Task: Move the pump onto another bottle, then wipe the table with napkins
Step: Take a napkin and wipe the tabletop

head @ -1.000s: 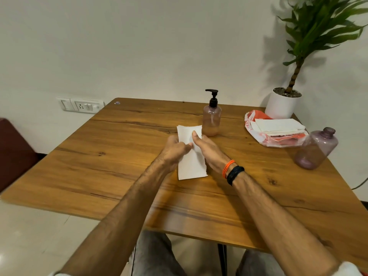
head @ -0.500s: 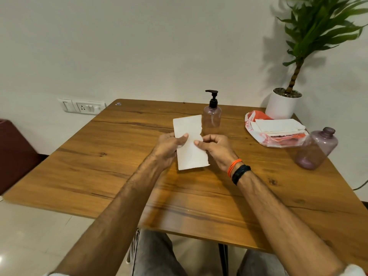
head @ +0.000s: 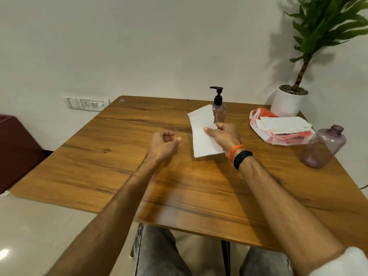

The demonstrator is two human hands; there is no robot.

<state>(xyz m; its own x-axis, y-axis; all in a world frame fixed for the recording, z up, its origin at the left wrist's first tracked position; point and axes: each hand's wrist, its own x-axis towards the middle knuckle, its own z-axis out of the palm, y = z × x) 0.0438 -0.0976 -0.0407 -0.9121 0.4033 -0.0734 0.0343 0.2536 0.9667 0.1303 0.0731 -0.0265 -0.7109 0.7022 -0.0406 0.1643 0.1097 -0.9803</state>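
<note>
A square brown wood-grain bench (head: 111,156) fills the middle of the view, set against a pale wall. At its far right corner a green leafy plant in a round white pot (head: 288,100) is seen. Near the right edge a pump-less, translucent purple plastic bottle (head: 323,147) stands tilted, its open neck leaning up and away toward the wall. Just beside it, further back, an orange-and-white plastic packet topped with a stack of folded white napkins (head: 282,124) is laid flat. A single white rectangular paper napkin (head: 202,134) is held above the middle of the bench by the right hand (head: 224,135), pinched at its right edge between the thumb and the curled fingers (head: 209,129); its long axis runs from the far end, close to the wall, down toward the person, and it is tilted slightly leftward at the top. Behind the napkin's upper corner a small clear pinkish bottle fitted with a black pump (head: 218,108) stands upright, its spout pointing left. The left hand (head: 163,145) is seen well apart from the napkin, its fingers loosely curled around nothing. An orange thread band and a black band (head: 242,158) are worn on the right wrist.
</note>
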